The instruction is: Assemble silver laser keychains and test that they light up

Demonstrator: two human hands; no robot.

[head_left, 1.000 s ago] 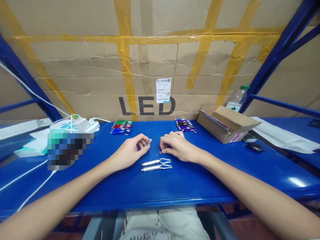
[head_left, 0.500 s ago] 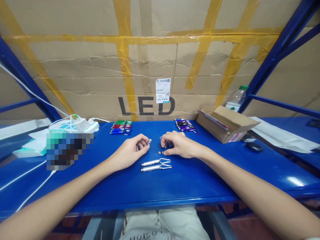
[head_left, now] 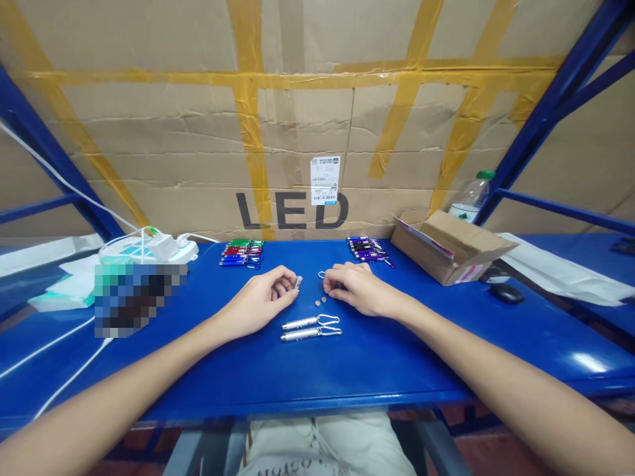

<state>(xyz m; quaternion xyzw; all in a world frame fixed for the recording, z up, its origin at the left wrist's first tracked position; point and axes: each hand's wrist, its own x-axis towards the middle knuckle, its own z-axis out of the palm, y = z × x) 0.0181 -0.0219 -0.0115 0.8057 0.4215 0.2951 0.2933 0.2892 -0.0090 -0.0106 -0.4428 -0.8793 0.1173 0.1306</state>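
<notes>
Pinching silver cap (head_left: 297,282) with left hand (head_left: 260,303), fingers curled tight. Gripping ringed piece (head_left: 323,274) with right hand (head_left: 361,289), fingers closed, just beside button cells (head_left: 320,301) on blue table (head_left: 397,357).

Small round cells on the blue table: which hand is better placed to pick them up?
Probably right: the right hand lies just beside the two small round cells, while the left hand is closed on a small silver metal torch part.
</notes>
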